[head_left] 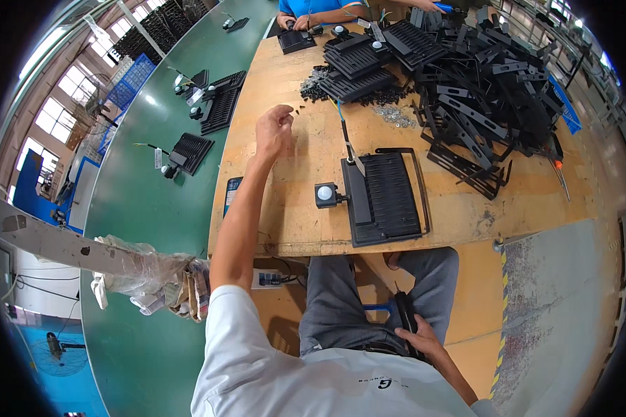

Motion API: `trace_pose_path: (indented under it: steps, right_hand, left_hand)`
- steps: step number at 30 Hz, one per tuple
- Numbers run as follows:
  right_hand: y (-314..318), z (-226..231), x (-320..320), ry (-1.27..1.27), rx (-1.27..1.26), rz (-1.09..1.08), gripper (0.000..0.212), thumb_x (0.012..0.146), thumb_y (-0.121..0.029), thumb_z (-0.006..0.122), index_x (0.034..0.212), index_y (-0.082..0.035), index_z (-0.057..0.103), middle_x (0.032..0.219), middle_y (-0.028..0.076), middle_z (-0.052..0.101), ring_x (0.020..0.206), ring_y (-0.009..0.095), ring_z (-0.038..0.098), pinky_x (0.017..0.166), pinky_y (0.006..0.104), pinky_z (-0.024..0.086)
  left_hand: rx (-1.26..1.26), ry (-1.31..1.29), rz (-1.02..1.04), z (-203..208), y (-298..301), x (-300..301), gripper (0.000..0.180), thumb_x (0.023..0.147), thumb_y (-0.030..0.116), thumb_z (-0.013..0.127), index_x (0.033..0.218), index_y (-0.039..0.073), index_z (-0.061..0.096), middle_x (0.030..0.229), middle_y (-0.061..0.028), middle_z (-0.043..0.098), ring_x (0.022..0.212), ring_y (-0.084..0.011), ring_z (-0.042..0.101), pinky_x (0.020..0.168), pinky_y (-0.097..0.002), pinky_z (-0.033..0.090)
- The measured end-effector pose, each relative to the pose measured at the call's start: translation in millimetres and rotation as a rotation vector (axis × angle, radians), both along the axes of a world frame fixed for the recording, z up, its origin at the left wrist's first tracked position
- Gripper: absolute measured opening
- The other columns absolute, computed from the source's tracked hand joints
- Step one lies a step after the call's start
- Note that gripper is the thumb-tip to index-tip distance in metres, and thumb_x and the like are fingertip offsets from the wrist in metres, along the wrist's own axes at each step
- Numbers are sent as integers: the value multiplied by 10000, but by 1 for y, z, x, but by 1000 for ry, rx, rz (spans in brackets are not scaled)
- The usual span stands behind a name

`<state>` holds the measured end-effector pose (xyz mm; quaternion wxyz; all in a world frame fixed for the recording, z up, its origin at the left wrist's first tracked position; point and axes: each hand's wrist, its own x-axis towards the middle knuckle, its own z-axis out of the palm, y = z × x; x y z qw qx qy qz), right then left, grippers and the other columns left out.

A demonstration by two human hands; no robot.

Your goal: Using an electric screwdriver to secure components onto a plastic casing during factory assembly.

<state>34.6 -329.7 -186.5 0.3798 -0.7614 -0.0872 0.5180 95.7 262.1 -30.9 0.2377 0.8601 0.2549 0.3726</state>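
Observation:
My left hand (275, 131) reaches over the left part of the wooden workbench, its fingers curled together; whether anything small is between them I cannot make out. A few tiny black screws (298, 110) lie right beside its fingertips. Low by my lap, my right hand (423, 338) grips a black electric screwdriver (405, 311), its thin bit pointing up and away from me. A black finned floodlight (386, 198) lies on the bench in front of me, with a U-shaped bracket around its right side. A motion sensor (325, 195) with a white dome juts from its left side, and a cable rises from its far edge.
A tall heap of black brackets (473, 118) fills the bench's far right, beside stacked floodlights (358, 59). Loose washers (395, 116) and an orange-handled screwdriver (559, 167) lie nearby. More floodlights (190, 153) rest on the green conveyor (139, 222). Across the bench sits a person in blue (320, 8).

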Motion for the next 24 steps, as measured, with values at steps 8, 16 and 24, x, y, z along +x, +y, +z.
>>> trace_pose_path:
  steps: [8,16,24]
  right_hand:
    - [-1,7,-1,7,31,-115,597,841,-343,831,1241,3,555,809,89,690,591,158,647,541,324,531]
    - [-2,31,6,40,18,-87,696,826,-338,847,1322,19,513,766,83,673,574,152,638,538,313,518]
    - [-20,94,11,-52,297,118,733,769,-299,886,1350,-40,522,876,23,618,799,107,598,703,306,500]
  left_hand:
    - [332,138,-289,-20,55,31,154,853,93,654,937,70,781,986,-166,729,956,-363,689,868,-433,553]
    - [518,145,-72,-12,44,24,170,953,120,604,1089,42,670,870,-166,691,819,-337,689,731,-428,544]
    - [-296,-387,-314,73,-127,-60,235,1045,88,573,1187,-95,616,931,-157,707,801,-220,721,753,-343,613]
